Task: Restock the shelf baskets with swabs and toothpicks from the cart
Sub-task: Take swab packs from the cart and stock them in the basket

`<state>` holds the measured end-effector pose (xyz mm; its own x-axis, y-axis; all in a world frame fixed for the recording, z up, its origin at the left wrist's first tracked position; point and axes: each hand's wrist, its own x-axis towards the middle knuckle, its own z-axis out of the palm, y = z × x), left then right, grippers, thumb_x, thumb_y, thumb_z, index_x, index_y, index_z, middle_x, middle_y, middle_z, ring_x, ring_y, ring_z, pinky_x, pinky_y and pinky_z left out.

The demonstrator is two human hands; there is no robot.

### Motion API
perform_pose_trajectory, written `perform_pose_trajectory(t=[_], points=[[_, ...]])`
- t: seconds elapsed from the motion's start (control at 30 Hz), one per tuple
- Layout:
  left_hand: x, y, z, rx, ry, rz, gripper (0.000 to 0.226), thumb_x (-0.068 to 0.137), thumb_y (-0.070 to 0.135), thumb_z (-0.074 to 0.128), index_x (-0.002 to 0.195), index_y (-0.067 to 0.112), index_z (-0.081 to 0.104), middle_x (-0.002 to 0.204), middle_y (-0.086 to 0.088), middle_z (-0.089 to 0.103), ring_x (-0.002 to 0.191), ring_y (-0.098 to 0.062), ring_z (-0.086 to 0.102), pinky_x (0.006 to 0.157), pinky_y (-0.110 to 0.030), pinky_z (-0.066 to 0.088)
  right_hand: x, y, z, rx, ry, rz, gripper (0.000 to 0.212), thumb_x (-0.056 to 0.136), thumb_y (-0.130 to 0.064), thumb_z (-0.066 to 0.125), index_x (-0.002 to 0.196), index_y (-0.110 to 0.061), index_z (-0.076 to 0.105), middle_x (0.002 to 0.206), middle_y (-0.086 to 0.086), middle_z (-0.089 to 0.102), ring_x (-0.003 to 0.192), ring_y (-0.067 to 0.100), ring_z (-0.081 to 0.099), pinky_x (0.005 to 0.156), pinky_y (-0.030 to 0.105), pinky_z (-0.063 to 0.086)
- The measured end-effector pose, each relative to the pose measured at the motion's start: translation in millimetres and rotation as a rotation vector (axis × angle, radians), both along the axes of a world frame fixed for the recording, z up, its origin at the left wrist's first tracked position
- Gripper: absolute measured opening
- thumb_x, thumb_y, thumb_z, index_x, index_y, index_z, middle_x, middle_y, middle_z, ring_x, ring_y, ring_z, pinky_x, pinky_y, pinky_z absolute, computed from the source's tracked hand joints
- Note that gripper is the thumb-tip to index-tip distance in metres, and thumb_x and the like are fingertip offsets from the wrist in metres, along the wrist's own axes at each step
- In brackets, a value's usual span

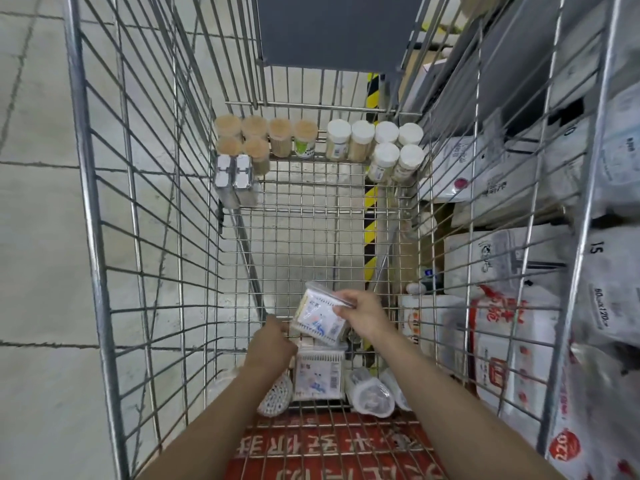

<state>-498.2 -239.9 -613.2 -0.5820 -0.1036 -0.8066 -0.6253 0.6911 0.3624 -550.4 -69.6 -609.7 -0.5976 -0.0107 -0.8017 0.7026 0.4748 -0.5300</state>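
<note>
I look down into a wire cart (104, 271). My right hand (363, 313) pinches a flat clear pack of cotton swabs (317, 315) by its top edge, lifted off the cart floor. My left hand (273, 344) touches the pack's lower left corner, fingers curled against it. Under them lies another swab pack (318, 375). Beside it lie round swab tubs (370, 393) and a swab bag (277, 398). Toothpick jars with open tan tops (256, 140), white-lidded jars (377, 147) and two square toothpick boxes (235, 181) stand at the cart's far end.
Shelves with white bagged goods (512, 341) run close along the cart's right side. A red child-seat flap (329, 445) sits at the near end. Grey tiled floor (34, 237) lies on the left. A yellow-black striped post (370, 220) shows beyond the mesh.
</note>
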Motion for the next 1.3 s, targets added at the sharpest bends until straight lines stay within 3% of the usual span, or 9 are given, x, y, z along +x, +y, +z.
perform_pose_trajectory(t=[0.13, 0.23, 0.33, 0.43, 0.63, 0.83, 1.0, 1.1, 1.3], points=[[4, -1, -2, -0.048, 0.086, 0.029, 0.016, 0.088, 0.016, 0.062, 0.1, 0.014, 0.052, 0.087, 0.003, 0.06, 0.075, -0.014, 0.058, 0.054, -0.025, 0.04, 2, -2, -11, 0.061, 0.081, 0.142, 0.034, 0.09, -0.006, 0.062, 0.124, -0.005, 0.062, 0.124, 0.016, 0.059, 0.109, 0.027, 0.06, 0.097, 0.042, 0.048], [4, 0, -2, 0.018, 0.115, 0.054, 0.015, 0.089, 0.018, 0.059, 0.104, 0.013, 0.06, 0.09, 0.0, 0.063, 0.079, -0.017, 0.06, 0.068, -0.031, 0.05, 6, -5, -10, 0.144, 0.165, 0.244, 0.033, 0.091, -0.012, 0.061, 0.124, -0.01, 0.063, 0.121, 0.012, 0.054, 0.108, 0.027, 0.058, 0.097, 0.038, 0.046], [1, 2, 0, 0.046, 0.092, 0.04, 0.015, 0.089, 0.019, 0.061, 0.103, 0.014, 0.059, 0.085, 0.003, 0.06, 0.079, -0.016, 0.058, 0.068, -0.029, 0.046, 18, -8, -9, 0.307, 0.258, 0.241, 0.042, 0.089, -0.018, 0.065, 0.13, -0.013, 0.056, 0.128, 0.004, 0.049, 0.111, 0.021, 0.053, 0.092, 0.027, 0.044], [0, 5, 1, 0.043, 0.032, 0.013, 0.014, 0.087, 0.019, 0.064, 0.098, 0.017, 0.055, 0.085, 0.005, 0.059, 0.079, -0.014, 0.058, 0.072, -0.03, 0.048, 31, -11, -8, 0.43, 0.257, 0.143, 0.053, 0.084, -0.027, 0.071, 0.13, -0.014, 0.048, 0.131, 0.004, 0.042, 0.109, 0.022, 0.055, 0.083, 0.032, 0.052], [-1, 10, 4, -0.034, 0.01, -0.068, 0.01, 0.087, 0.019, 0.062, 0.087, 0.022, 0.052, 0.087, 0.004, 0.06, 0.081, -0.015, 0.057, 0.074, -0.03, 0.047, 37, -13, -13, 0.4, 0.16, 0.014, 0.045, 0.087, -0.024, 0.068, 0.122, -0.01, 0.045, 0.091, 0.008, 0.065, 0.08, 0.023, 0.064, 0.064, 0.033, 0.052], [-4, 5, 9, -0.066, -0.011, -0.121, 0.006, 0.089, 0.023, 0.058, 0.095, 0.021, 0.058, 0.096, 0.003, 0.064, 0.088, -0.017, 0.06, 0.077, -0.03, 0.05, 39, -14, -10, 0.383, 0.186, 0.09, 0.044, 0.089, -0.02, 0.064, 0.128, -0.015, 0.042, 0.11, 0.007, 0.064, 0.092, 0.023, 0.064, 0.073, 0.039, 0.055], [-7, -4, 21, -0.068, 0.008, -0.12, 0.008, 0.088, 0.019, 0.055, 0.095, 0.018, 0.058, 0.094, -0.001, 0.064, 0.089, -0.02, 0.06, 0.075, -0.031, 0.048, 39, -8, 4, 0.368, 0.18, 0.136, 0.033, 0.09, -0.018, 0.06, 0.121, -0.02, 0.048, 0.108, 0.002, 0.063, 0.078, 0.018, 0.063, 0.052, 0.026, 0.044], [-4, -11, 39, -0.08, 0.043, -0.152, 0.01, 0.089, 0.02, 0.055, 0.098, 0.018, 0.058, 0.092, 0.001, 0.062, 0.085, -0.018, 0.057, 0.073, -0.029, 0.045, 44, -4, 29, 0.373, 0.214, 0.192, 0.023, 0.091, -0.015, 0.059, 0.114, -0.017, 0.055, 0.102, 0.0, 0.062, 0.079, 0.014, 0.06, 0.061, 0.028, 0.049], [4, -22, 106, -0.078, 0.181, -0.327, 0.022, 0.092, 0.023, 0.052, 0.111, 0.016, 0.059, 0.108, -0.003, 0.065, 0.095, -0.021, 0.06, 0.076, -0.029, 0.047, 71, -8, 93, 0.362, 0.275, 0.257, 0.018, 0.093, -0.017, 0.054, 0.111, -0.016, 0.058, 0.097, -0.005, 0.059, 0.079, 0.013, 0.058, 0.068, 0.029, 0.05]])
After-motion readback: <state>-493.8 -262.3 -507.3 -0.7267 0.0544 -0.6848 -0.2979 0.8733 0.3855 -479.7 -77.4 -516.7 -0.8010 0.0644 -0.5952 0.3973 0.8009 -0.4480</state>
